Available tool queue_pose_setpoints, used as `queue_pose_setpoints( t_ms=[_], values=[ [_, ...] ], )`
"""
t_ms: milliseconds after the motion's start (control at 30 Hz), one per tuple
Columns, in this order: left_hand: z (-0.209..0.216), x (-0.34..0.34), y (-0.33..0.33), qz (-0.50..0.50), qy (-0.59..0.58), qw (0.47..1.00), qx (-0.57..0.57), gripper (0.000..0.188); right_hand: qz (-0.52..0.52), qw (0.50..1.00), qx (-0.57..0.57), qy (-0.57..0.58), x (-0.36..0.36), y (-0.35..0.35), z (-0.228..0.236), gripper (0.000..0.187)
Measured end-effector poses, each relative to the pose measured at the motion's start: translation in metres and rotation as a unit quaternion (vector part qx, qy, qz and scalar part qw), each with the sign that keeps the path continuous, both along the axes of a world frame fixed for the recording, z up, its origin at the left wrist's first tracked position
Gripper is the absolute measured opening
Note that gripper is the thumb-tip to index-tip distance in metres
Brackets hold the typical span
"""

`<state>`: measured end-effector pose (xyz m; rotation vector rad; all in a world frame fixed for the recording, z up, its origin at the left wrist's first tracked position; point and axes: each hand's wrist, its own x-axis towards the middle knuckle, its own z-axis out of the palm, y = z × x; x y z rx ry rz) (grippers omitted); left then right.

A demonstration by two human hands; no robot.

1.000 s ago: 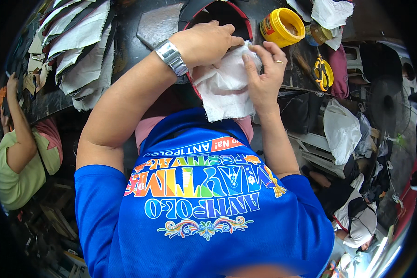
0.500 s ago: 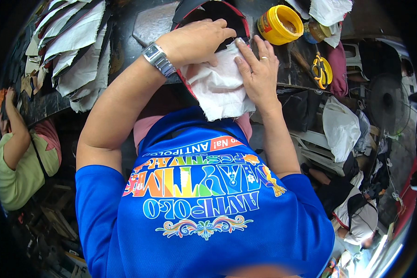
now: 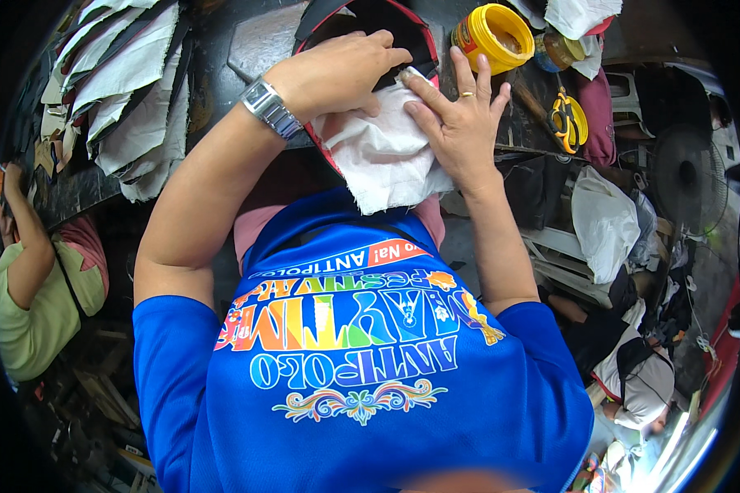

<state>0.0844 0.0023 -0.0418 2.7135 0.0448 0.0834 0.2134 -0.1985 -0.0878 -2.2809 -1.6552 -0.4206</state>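
- A white cloth [image 3: 378, 152] with a frayed lower edge lies wrinkled across a dark, hollow piece with red edging [image 3: 378, 18], in front of the wearer's torso at the near side of a dark workbench [image 3: 208, 66].
- Judging by the creases, the pressing and placing of this cloth calls for light, even fingertip pressure, working outward from the middle so that folds do not get trapped.
- It also seems wise to steady the red-edged piece with one hand while the other spreads the cloth, and to keep the frayed edge from being pulled, since loose threads could come away.
- The left hand [image 3: 337, 74], wearing a silver watch [image 3: 273, 108] at the wrist, lies over the red-edged piece, fingers loosely bent, thumb tip at the cloth. Whether it grips anything beneath the palm cannot be told.
- The right hand [image 3: 460, 123], with a ring, is spread wide, not clenched; its index fingertip and thumb rest on the upper right of the cloth, and its other fingers fan out in the air.
- Beyond the right hand stands an uncovered yellow jar [image 3: 474, 34]; farther right are scissors [image 3: 563, 123] with yellow-and-black handles.
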Motion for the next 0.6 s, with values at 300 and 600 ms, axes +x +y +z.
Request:
queue_pose_setpoints(
  t_ms=[300, 600],
  values=[
    [0.002, -0.003, -0.006, 0.027, 0.024, 0.999, 0.008, 0.079, -0.084, 0.996, 0.017, -0.008, -0.01, -0.005, 0.0, 0.048],
    [0.009, -0.004, -0.009, 0.036, 0.025, 0.999, 0.022, 0.079, -0.088, 0.927, 0.256, 0.259, 0.035, -0.01, 0.034, 0.034]
  ],
)
